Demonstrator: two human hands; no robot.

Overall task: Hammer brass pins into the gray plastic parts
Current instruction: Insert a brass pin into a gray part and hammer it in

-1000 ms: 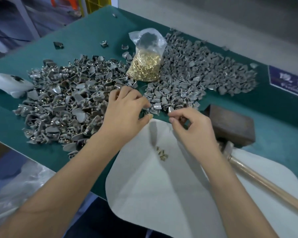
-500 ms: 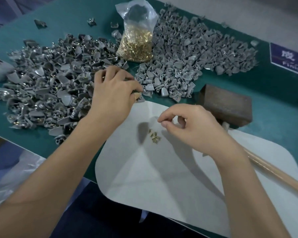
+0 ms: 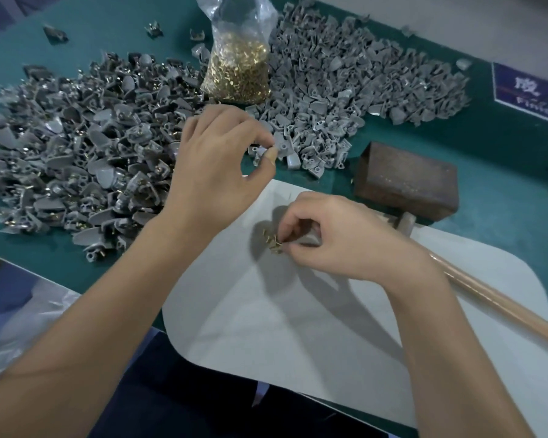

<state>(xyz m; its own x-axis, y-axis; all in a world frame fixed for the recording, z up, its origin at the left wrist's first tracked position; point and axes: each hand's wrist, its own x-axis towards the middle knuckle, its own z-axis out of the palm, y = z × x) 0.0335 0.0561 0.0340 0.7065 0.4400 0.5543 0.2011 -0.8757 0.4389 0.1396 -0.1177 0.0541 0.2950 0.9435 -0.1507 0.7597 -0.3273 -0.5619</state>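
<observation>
Item: gray part [image 3: 282, 146] — pinched in your left hand [image 3: 217, 165]. Brass pins [image 3: 274, 241] lie nearer your right hand [image 3: 336, 238], its fingertips closing on one (axis unclear).

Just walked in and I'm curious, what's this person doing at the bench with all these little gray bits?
A person is assembling parts. The left hand pinches one gray plastic part at the edge of the gray pile. The right hand picks at a few loose brass pins on the white sheet. The hammer lies untouched beside it.
</observation>
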